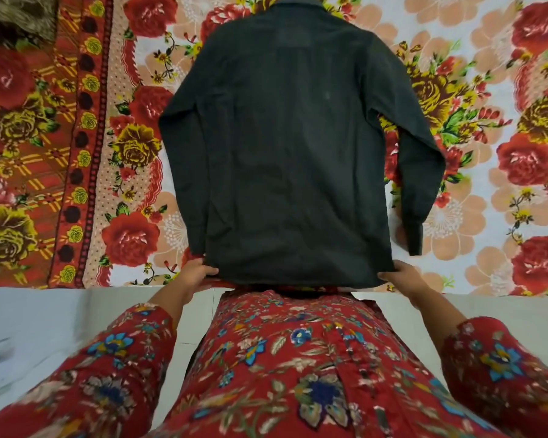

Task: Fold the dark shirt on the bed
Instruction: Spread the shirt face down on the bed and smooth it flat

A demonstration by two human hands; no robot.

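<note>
Two hands, left hand (pixel 194 273) and right hand (pixel 404 276) | fingers clamped on dark shirt (pixel 285 147) hem | label unreadable

No readable text, label or number shows; the dark shirt (pixel 285 147) bears none.

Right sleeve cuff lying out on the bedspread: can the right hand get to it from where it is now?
Probably yes. The right hand grips the hem corner of the dark shirt, and the sleeve cuff lies just beyond it on the bedspread with nothing between; it would have to release the hem first.
</note>
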